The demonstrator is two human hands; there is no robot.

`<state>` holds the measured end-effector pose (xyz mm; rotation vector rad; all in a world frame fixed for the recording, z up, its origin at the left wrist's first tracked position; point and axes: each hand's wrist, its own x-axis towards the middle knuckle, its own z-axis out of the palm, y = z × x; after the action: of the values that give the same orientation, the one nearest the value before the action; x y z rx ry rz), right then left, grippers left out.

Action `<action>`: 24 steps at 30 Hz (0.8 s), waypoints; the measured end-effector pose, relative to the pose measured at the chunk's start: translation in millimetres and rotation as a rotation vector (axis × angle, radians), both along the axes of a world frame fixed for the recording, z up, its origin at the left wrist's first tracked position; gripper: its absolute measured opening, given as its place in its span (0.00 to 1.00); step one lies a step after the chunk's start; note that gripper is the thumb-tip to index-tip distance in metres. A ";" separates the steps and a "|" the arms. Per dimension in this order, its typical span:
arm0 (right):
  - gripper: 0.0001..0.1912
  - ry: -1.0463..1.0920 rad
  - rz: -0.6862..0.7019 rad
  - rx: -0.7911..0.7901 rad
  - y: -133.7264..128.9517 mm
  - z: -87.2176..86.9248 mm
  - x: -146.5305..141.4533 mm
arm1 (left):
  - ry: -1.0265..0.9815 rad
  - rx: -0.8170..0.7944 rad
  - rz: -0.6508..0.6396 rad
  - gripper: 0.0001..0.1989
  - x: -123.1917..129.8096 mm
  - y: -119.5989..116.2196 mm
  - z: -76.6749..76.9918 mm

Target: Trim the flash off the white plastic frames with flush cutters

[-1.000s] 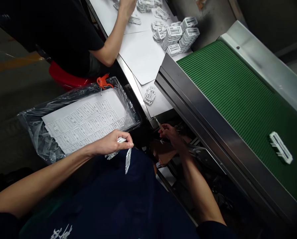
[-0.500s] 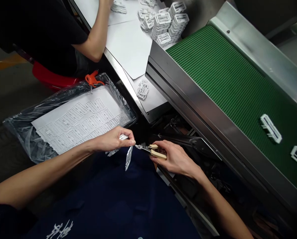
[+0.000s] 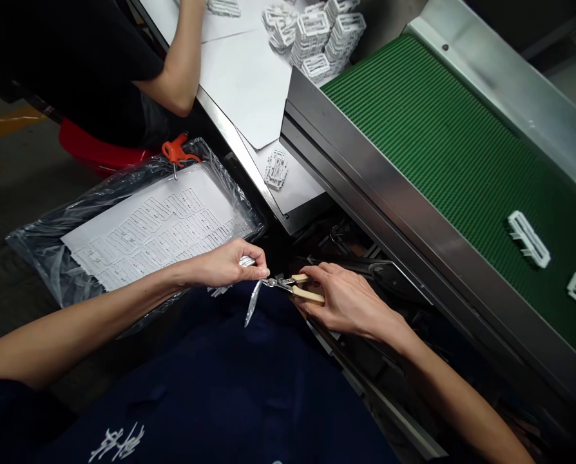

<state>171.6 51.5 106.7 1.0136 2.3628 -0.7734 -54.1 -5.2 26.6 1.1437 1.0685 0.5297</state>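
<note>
My left hand (image 3: 234, 263) is closed, pinching several white plastic frames; one thin white plastic frame (image 3: 253, 303) hangs tilted below the fingertips, seen nearly edge-on. More frames stick out under the palm, partly hidden by the hand. In my right hand (image 3: 348, 299) is a pair of nippers (image 3: 308, 295) with cream handles, the fingers wrapped round them. The handles are spread apart. The nippers' metal tips meet the white part right at my left fingertips; whether the jaws are closed is too small to tell.
Left, a plastic-lined tray (image 3: 41, 238) holds a white sheet with rows of frames and an orange air gun (image 3: 176, 151). A green conveyor belt (image 3: 437, 135) on the right carries white frames (image 3: 528, 238). Stacked frames (image 3: 312, 35) stand on the table (image 3: 244, 84). A co-worker's arm (image 3: 184, 71) rests there.
The hanging frame has turned from showing its open face to nearly edge-on. Both hands have shifted slightly right, still holding the same things. The co-worker's arm appears slightly further left.
</note>
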 end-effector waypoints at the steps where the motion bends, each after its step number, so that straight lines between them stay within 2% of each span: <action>1: 0.16 -0.004 -0.002 -0.004 -0.1 0.4 0.2 | 0.002 0.000 -0.006 0.16 -0.2 0.4 0.2; 9: 0.18 -0.039 -0.002 -0.041 2.1 9.6 -0.1 | 0.004 0.029 -0.061 0.15 -0.4 3.8 0.8; 18: 0.18 -0.085 0.076 0.057 0.1 12.0 -5.8 | 0.000 0.061 -0.101 0.14 0.2 4.6 -0.3; 24: 0.14 -0.135 0.174 0.126 5.1 21.3 -14.0 | 0.003 0.059 -0.110 0.14 3.2 5.5 1.8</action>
<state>157.6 56.6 128.0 0.8664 2.3678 -0.4817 -50.9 0.3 28.4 1.2479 0.9919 0.4753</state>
